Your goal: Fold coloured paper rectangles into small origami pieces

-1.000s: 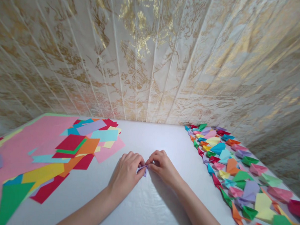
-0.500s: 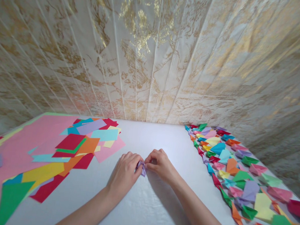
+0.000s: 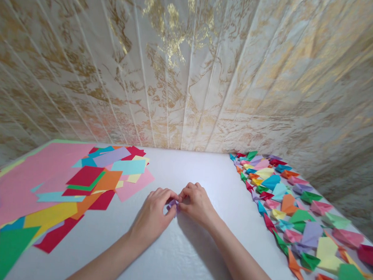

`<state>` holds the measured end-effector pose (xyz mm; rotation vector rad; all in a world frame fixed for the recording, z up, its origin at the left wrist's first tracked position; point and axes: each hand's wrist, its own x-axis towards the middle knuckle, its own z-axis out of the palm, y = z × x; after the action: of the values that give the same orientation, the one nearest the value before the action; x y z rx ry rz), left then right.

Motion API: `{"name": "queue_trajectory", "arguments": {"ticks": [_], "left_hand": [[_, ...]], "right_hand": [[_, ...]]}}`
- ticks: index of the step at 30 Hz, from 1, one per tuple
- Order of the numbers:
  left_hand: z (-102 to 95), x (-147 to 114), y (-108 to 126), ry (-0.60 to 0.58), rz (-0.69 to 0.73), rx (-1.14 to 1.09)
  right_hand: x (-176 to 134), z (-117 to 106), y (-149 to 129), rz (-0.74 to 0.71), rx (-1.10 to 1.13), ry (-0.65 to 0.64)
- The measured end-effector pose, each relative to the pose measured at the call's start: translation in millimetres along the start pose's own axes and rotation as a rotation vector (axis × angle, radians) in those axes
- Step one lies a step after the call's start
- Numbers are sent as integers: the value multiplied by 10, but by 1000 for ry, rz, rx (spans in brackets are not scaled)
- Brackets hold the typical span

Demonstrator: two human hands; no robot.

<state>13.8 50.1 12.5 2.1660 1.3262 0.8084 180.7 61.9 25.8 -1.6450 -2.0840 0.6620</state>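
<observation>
Folding step, I judge: at dial centre my left hand (image 3: 153, 208) and right hand (image 3: 198, 202) pinch the small purple paper (image 3: 172, 204), folded pieces (image 3: 289, 205) lying at three o'clock, and the next crease likely calls for light, even pressure

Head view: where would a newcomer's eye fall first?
Likely on the small multicoloured folded paper pieces crowding the right of the white tabletop. Flat, bright coloured paper sheets overlap at its left. Between them, the left hand and right hand hold a small purple paper piece.
</observation>
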Motion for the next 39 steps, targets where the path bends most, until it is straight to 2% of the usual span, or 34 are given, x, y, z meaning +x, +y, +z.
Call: {"name": "queue_trajectory", "arguments": {"ticks": [9,14,17,20,22,26,29,36,39], "left_hand": [[6,51,-40,18,-22,-72],[-8,54,-23,16,-61,-193],[-17,70,-46,43,-129,-321],[-36,86,-68,80,-262,-491],[-60,87,-45,54,-345,-628],[-106,68,94,-89,-422,-876],[-90,51,166,-144,-424,-973],[69,15,104,-129,-408,-1017],[64,19,107,-152,-417,-1031]], "right_hand": [[-8,7,41,-34,49,20],[-8,23,59,-70,116,58],[-4,24,61,-103,188,106],[-1,16,57,-122,260,188],[-4,20,51,-125,296,247],[-32,72,16,-140,324,302],[-66,115,-37,-155,294,300],[-108,111,-105,-296,8,252],[-107,116,-64,-344,3,217]]}}
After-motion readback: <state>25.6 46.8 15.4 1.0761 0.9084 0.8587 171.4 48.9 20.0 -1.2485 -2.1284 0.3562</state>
